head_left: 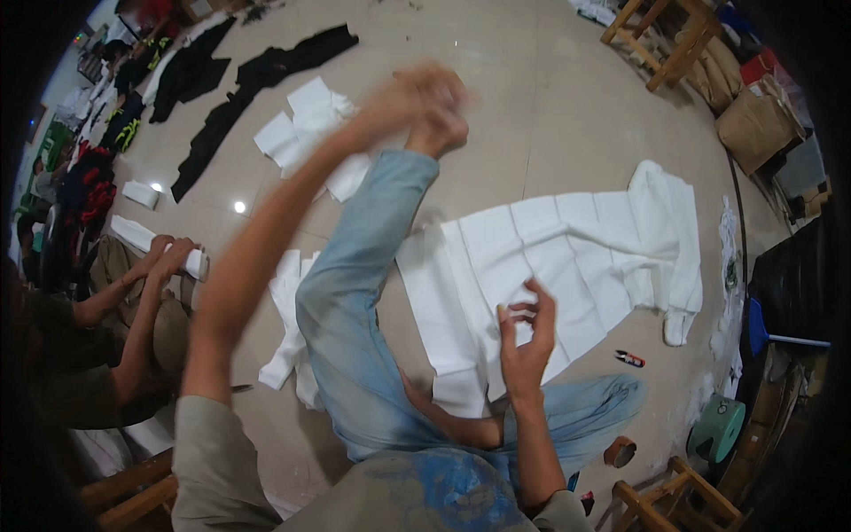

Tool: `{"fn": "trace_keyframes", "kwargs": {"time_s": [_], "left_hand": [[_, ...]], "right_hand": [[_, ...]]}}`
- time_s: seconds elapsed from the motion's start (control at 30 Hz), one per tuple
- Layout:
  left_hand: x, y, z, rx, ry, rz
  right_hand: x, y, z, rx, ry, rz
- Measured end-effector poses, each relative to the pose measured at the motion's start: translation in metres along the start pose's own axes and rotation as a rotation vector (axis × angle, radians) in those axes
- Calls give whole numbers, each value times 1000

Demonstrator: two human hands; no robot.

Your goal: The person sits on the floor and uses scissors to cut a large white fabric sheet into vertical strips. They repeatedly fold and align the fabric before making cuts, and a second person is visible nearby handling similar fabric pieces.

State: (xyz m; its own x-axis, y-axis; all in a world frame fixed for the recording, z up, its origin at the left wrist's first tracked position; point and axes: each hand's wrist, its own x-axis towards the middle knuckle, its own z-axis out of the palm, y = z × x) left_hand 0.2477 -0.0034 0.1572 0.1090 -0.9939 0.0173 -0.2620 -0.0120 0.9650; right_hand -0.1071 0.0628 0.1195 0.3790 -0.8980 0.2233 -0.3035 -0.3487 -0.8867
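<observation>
My left hand [417, 96], blurred by motion, is stretched forward over my raised bare foot [439, 133]; whether it grips anything cannot be made out. My right hand [525, 337] hovers over or rests on a large piece of creased white fabric [585, 257], its fingers curled but apart, with nothing visible between them. The fabric spreads to the right of my bent leg [355, 230], with a bunched part at the far right. Small thread snips [629, 358] lie beside it. More white cloth pieces [284, 137] lie left of my leg.
At left, a co-worker's hands [168, 253] hold a folded white strip. Dark garments [213, 115] lie on the tiled floor [532, 89]. Wooden stools [656, 44], paper sacks [758, 124], a green roll [715, 426] and a blue-handled tool [758, 324] line the right.
</observation>
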Motion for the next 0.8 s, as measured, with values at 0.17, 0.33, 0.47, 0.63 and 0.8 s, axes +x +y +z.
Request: {"fn": "trace_keyframes", "kwargs": {"time_s": [0.17, 0.33, 0.47, 0.63, 0.8], "left_hand": [[-65, 69, 144, -532, -84, 234], [-103, 66, 204, -863, -170, 31], [-137, 29, 188, -750, 152, -222], [-207, -81, 181, -225, 520, -469], [-276, -150, 229, 306, 654, -586]], "right_hand": [[62, -72, -30, 201, 5, -222], [36, -52, -86, -21, -113, -195], [1, 28, -157, 144, -109, -39], [10, 204, -403, -468, 93, 477], [-38, 270, -543, -1101, 625, 1113]]}}
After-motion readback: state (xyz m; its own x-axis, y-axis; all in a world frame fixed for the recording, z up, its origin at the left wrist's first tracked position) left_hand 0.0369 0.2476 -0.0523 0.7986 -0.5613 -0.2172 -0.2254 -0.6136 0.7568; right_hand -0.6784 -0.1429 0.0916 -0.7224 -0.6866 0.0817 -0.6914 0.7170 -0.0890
